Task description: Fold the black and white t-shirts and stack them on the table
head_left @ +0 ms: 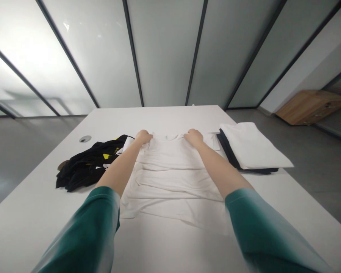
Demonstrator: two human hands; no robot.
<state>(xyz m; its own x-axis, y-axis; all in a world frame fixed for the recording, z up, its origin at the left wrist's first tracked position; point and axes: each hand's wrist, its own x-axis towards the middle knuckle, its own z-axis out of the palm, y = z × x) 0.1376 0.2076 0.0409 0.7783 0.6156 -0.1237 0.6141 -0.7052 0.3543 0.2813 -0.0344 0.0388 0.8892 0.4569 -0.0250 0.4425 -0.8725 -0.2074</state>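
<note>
In the head view, a white T-shirt lies flat in the middle of the white tabletop, with its collar pointing away from the person. The left hand and the right hand are on the shirt near the two sides of the collar. The fingers of the left hand are bent and gather a small fold of cloth. The right hand's fingers curl over the cloth in a similar way, but their tips are hidden, so the pinch is less certain.

Both forearms reach forward above the shirt, and green sleeves cover the upper arms. Left of the shirt, almost touching it, lies a crumpled black garment with yellow print. To the right, a folded white garment rests on dark clothes.

A risk is that the cloth slips from the fingers, because each hand holds only a small part of it. Uneven pulling could also twist the shirt and make its wrinkles worse. If the left arm moves sideways, it could drag the black garment onto the shirt. A careless move to the right could knock the folded pile out of line.
</note>
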